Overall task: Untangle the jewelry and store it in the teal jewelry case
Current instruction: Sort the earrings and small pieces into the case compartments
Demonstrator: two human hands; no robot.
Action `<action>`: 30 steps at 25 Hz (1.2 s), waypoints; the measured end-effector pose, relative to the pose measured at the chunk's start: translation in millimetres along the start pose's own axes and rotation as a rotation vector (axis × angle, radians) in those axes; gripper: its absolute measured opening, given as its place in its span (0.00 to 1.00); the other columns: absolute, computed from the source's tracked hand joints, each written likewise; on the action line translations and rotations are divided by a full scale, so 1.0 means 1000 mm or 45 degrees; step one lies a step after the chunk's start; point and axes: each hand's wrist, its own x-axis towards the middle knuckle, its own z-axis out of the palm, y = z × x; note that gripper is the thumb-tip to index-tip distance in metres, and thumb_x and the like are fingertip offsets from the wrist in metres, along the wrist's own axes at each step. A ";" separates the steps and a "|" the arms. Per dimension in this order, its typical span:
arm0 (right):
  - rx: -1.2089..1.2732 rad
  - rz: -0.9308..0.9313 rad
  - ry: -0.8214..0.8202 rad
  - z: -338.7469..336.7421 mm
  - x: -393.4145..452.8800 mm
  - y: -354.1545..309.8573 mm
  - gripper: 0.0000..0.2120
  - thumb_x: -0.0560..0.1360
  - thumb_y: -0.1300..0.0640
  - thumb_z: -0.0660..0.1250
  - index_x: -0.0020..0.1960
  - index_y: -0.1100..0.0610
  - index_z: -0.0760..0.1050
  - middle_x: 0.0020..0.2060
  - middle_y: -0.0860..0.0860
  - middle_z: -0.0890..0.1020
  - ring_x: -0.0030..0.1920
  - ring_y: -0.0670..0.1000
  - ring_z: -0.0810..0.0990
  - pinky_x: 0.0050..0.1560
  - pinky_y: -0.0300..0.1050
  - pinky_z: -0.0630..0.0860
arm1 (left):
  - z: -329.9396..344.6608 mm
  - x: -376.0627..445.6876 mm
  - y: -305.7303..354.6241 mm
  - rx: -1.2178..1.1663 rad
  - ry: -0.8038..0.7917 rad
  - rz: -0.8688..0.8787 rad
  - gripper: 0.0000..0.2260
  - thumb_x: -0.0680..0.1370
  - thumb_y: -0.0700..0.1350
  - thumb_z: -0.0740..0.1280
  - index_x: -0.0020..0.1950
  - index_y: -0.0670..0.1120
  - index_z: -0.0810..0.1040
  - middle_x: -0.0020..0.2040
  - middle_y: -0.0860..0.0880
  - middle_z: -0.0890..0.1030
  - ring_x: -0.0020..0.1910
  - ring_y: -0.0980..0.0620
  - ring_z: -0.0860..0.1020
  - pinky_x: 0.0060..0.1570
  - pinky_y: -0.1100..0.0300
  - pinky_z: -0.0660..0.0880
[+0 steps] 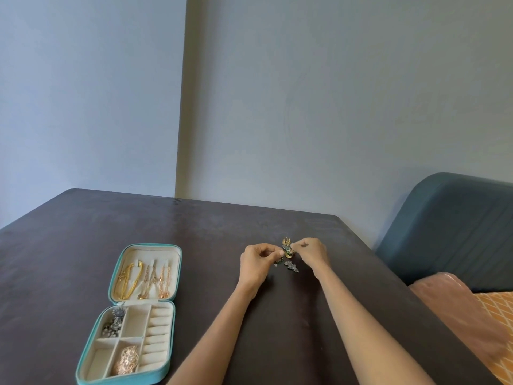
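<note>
A small tangled cluster of jewelry is held just above the dark surface, toward its far right part. It is pinched from the left by the curled fingers of the left hand and from the right by the curled fingers of the right hand; gold rings and green-stoned pieces can be made out between the two hands. A silver filigree piece lies on the surface just below the cluster; whether it is joined to the cluster cannot be told.

The teal jewelry case lies open, well apart to the left. Gold and rose chains are hung in its lid. Dark silver pieces are seen in a rear left compartment, and a rose-gold filigree piece in a front one. A blue sofa stands beyond the surface's right edge.
</note>
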 end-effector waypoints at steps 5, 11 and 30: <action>-0.174 0.007 -0.012 0.000 -0.006 -0.006 0.06 0.72 0.50 0.68 0.45 0.49 0.82 0.47 0.49 0.83 0.52 0.54 0.80 0.43 0.41 0.70 | 0.001 0.002 0.000 -0.042 0.074 0.000 0.00 0.72 0.40 0.73 0.41 0.44 0.84 0.35 0.51 0.84 0.33 0.61 0.78 0.37 0.70 0.75; 0.723 -0.153 -0.015 -0.009 -0.022 0.007 0.03 0.75 0.60 0.68 0.44 0.54 0.80 0.40 0.47 0.82 0.41 0.45 0.77 0.37 0.36 0.71 | 0.002 -0.001 0.003 -0.031 0.088 0.000 0.02 0.72 0.39 0.73 0.40 0.46 0.84 0.33 0.55 0.83 0.31 0.64 0.78 0.37 0.72 0.74; 1.100 -0.257 -0.235 0.002 -0.063 0.007 0.06 0.75 0.61 0.68 0.49 0.61 0.81 0.37 0.51 0.83 0.36 0.42 0.80 0.37 0.34 0.76 | -0.003 -0.003 0.004 0.160 -0.086 0.079 0.07 0.76 0.42 0.69 0.51 0.50 0.84 0.41 0.54 0.84 0.38 0.65 0.79 0.41 0.74 0.73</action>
